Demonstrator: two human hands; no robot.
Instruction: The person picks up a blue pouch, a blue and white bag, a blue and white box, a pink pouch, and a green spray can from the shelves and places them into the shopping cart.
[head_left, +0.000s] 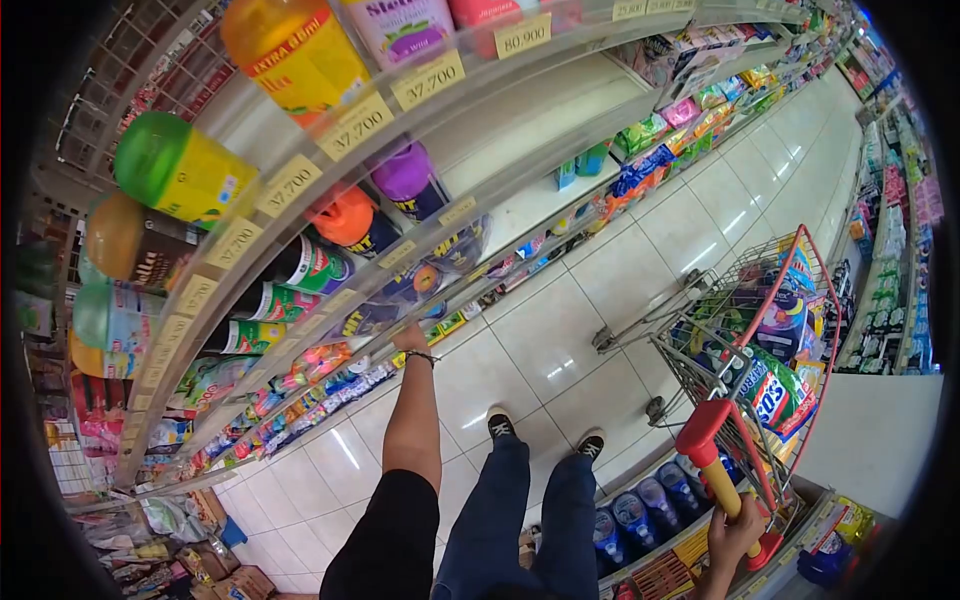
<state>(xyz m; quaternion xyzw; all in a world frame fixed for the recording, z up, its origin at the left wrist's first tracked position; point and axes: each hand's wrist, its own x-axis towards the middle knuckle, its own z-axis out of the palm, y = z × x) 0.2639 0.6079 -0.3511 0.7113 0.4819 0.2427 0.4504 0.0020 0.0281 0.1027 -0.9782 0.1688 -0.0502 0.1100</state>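
Two hands are shown in the head view. The yellow-and-red handle (720, 485) of a shopping cart (771, 291) is gripped by the right hand (735, 530), its fingers wrapped round the bar. The cart, loaded with packets such as a green one (775, 390), is stood on the tiled floor (540, 345). The left hand (408, 338) is extended to the low shelf (535, 213), near dark HIT packs (370, 318); whether anything is held there cannot be told.

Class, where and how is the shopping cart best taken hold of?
Probably by the yellow handle between its red ends, coming from behind the cart: that straight, slim bar is easily wrapped, as the right hand shows.
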